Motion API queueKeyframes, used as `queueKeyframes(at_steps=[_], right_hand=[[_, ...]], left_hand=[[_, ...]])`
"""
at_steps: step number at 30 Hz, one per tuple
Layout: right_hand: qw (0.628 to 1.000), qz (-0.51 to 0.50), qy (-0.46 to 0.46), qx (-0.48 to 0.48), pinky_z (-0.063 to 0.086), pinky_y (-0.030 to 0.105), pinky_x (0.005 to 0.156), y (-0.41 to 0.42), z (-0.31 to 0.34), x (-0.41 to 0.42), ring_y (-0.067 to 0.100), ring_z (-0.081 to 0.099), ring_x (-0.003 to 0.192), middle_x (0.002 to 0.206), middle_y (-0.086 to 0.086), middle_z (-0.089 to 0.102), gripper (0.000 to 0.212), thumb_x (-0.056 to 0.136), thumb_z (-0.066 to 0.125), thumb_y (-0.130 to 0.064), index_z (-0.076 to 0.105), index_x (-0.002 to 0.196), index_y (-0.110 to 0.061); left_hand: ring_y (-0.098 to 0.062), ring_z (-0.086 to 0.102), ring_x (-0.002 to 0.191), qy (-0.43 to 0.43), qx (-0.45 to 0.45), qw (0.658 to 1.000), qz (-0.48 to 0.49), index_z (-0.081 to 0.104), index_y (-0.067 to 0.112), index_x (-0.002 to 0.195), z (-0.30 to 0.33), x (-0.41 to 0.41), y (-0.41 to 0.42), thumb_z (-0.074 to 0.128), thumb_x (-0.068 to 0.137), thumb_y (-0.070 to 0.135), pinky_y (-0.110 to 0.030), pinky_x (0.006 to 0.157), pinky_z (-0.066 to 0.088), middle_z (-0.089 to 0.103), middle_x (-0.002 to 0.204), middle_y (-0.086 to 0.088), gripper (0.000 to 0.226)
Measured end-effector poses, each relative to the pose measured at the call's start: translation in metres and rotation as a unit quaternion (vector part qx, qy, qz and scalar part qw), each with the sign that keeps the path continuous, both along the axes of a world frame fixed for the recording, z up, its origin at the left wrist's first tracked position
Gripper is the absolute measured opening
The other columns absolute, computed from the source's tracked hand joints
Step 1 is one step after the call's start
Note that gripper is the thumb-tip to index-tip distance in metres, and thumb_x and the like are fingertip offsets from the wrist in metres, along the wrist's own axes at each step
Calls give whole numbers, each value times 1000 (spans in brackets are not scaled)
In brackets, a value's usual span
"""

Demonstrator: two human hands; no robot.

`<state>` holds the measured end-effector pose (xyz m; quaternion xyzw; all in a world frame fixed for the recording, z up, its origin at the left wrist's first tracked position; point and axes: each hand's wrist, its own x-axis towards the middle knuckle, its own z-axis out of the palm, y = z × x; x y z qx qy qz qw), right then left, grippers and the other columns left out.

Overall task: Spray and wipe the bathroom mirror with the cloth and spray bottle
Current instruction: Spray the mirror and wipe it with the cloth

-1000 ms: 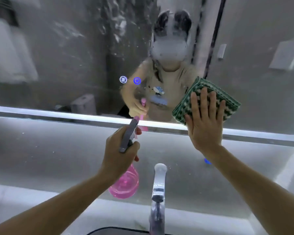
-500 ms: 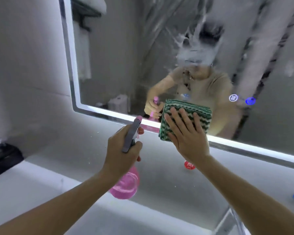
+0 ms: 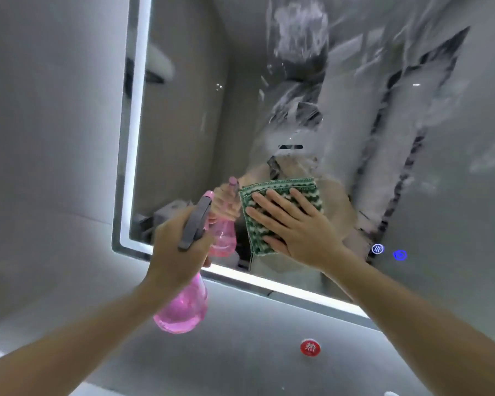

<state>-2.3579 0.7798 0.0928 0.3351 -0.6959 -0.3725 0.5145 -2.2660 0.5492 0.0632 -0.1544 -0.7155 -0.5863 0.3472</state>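
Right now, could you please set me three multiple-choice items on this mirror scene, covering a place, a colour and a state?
1. Where is the cloth?
A. flat against the mirror
B. on the counter
C. over the bottle

2. What colour is the bottle?
A. blue
B. pink
C. yellow

3. How does the right hand lie?
A. a fist
B. pinching a corner
C. fingers straight, pressing the cloth

Key: A, the cloth lies on the glass under the hand; B, the body gripped by the left hand is clear pink; C, its fingers spread flat.
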Motion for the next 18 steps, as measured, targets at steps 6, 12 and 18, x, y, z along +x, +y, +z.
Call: queueKeyframes(at_steps=[6,12,18], right_hand=[[998,9,49,-38,19,45,114,-14,88,-5,21,24,142,154,3,28,55,99,33,-48,31,148,-23],[997,6,64,-46,16,45,114,-32,170,-11,23,24,142,154,3,29,55,98,26,-47,31,148,-23],[999,-7,37,-32,13,44,113,-53,263,-12,24,32,139,150,3,35,57,96,18,-47,37,144,-23]], left_hand=[[-11,46,32,15,-12,999,29,58,-11,84,59,-13,-12,50,79,-15,-14,33,37,46,53,-25,10],[-18,44,35,20,25,997,68,58,-11,86,145,-19,-22,52,80,-5,-18,32,35,46,53,-15,10],[-15,50,34,17,19,998,53,62,-3,91,230,-29,-27,51,78,-4,-26,39,45,59,70,-26,17]])
